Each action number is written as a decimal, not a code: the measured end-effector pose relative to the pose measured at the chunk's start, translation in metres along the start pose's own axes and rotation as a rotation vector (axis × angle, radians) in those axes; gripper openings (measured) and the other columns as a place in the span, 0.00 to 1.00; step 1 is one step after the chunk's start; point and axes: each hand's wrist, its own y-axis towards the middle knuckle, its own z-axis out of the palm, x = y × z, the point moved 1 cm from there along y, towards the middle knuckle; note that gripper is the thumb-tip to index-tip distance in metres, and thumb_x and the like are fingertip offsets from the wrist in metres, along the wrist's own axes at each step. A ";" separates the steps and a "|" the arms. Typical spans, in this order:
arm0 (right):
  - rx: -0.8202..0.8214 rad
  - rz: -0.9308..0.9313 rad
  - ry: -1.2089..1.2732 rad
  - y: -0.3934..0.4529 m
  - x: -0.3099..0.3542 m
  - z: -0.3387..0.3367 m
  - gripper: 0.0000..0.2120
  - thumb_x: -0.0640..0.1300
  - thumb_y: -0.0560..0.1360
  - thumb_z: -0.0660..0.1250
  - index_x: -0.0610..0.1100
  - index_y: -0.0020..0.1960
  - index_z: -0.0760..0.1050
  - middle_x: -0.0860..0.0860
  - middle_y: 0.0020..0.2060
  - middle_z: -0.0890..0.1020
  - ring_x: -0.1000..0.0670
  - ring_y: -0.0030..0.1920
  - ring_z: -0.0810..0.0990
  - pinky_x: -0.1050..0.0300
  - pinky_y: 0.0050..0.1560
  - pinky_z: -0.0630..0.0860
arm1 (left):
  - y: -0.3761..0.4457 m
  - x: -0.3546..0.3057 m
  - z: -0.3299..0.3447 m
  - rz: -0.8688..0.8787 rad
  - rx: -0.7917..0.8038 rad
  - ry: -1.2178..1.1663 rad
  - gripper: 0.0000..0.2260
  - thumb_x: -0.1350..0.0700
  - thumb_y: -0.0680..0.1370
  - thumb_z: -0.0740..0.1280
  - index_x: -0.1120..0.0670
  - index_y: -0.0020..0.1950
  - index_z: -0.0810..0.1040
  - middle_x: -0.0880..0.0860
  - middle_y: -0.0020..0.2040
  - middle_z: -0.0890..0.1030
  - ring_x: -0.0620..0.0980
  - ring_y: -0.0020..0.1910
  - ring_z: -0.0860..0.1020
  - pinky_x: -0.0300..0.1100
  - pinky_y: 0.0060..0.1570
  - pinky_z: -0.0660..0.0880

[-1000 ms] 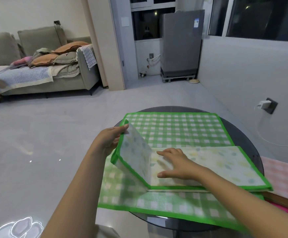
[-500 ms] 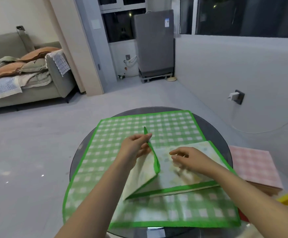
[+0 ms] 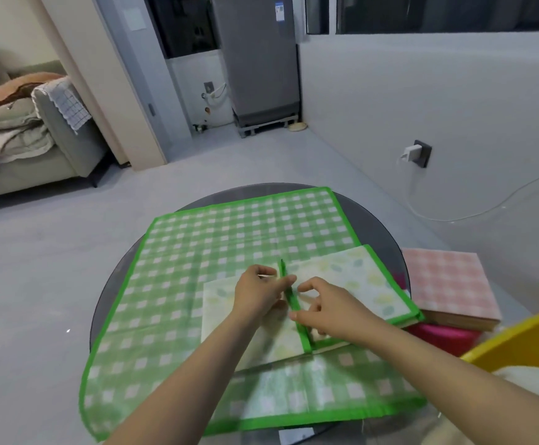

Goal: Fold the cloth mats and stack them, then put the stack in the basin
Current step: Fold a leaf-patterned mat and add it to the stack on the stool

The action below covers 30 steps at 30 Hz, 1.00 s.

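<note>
green-edged cloth, pale and leaf-printed, is being folded on top of a larger checked mat (image 3: 229, 252) that is spread across the round glass table (image 3: 386, 232). this small mat (image 3: 351, 284) lies toward the right-hand side of the checked mat, with its far right corner reaching that mat's right border. the raised green hem of the flap is pinched between thumb and fingers of the left hand (image 3: 258, 293), while the right hand (image 3: 329, 309) is curled over the same hem lower down, its fingertips seemingly pressing it; whether it truly grips cannot be told. for a clean fold, the flap is best carried fully over to the right, its hem matched to the hem at the right end, and the crease then flattened with an open palm. the small mat's long axis is judged to run from the checked mat's near left toward its far right, and the upright hem crosses it almost squarely. just right of the checked mat a pink checked stack (image 3: 447, 281) is seen, and a yellow basin (image 3: 524, 335) is nearer the person.
</note>
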 end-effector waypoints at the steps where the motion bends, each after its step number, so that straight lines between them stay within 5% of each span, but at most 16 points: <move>1: -0.014 -0.004 -0.022 0.000 0.000 0.002 0.27 0.53 0.72 0.70 0.50 0.67 0.64 0.54 0.37 0.78 0.56 0.34 0.78 0.62 0.36 0.72 | 0.000 -0.001 0.001 0.000 0.008 0.010 0.18 0.52 0.69 0.76 0.58 0.53 0.74 0.55 0.42 0.78 0.50 0.35 0.78 0.41 0.31 0.77; 6: -0.068 -0.018 -0.115 -0.001 0.000 0.010 0.31 0.48 0.72 0.70 0.50 0.70 0.59 0.51 0.40 0.81 0.52 0.43 0.80 0.49 0.49 0.78 | 0.002 -0.002 -0.003 0.006 0.042 0.059 0.10 0.56 0.75 0.69 0.59 0.53 0.75 0.54 0.38 0.77 0.50 0.33 0.77 0.44 0.36 0.77; 11: -0.072 -0.041 -0.138 -0.004 0.000 0.012 0.29 0.46 0.73 0.67 0.49 0.69 0.58 0.51 0.39 0.81 0.50 0.42 0.80 0.47 0.48 0.78 | 0.013 0.006 -0.016 0.449 -0.116 0.645 0.07 0.54 0.75 0.68 0.51 0.52 0.80 0.48 0.55 0.75 0.48 0.59 0.71 0.39 0.56 0.63; 14: -0.078 -0.056 -0.166 -0.005 0.000 0.014 0.27 0.44 0.73 0.65 0.49 0.69 0.58 0.48 0.39 0.82 0.48 0.41 0.81 0.45 0.47 0.78 | 0.021 0.011 -0.027 0.530 -0.012 0.814 0.08 0.49 0.75 0.67 0.46 0.53 0.79 0.45 0.59 0.76 0.46 0.63 0.69 0.44 0.59 0.58; 22: -0.128 -0.078 -0.281 0.001 -0.011 0.000 0.28 0.40 0.71 0.63 0.50 0.68 0.60 0.48 0.39 0.78 0.45 0.42 0.77 0.49 0.43 0.74 | 0.005 0.018 -0.037 0.472 -0.029 0.786 0.09 0.45 0.72 0.71 0.45 0.50 0.79 0.47 0.52 0.75 0.49 0.57 0.73 0.48 0.60 0.67; 30: -0.352 -0.236 -0.433 0.032 -0.029 -0.035 0.22 0.33 0.73 0.59 0.51 0.64 0.71 0.57 0.42 0.74 0.49 0.57 0.71 0.56 0.58 0.59 | -0.032 0.015 -0.031 0.473 -0.072 0.938 0.16 0.37 0.69 0.70 0.46 0.49 0.77 0.44 0.44 0.74 0.45 0.44 0.76 0.41 0.48 0.71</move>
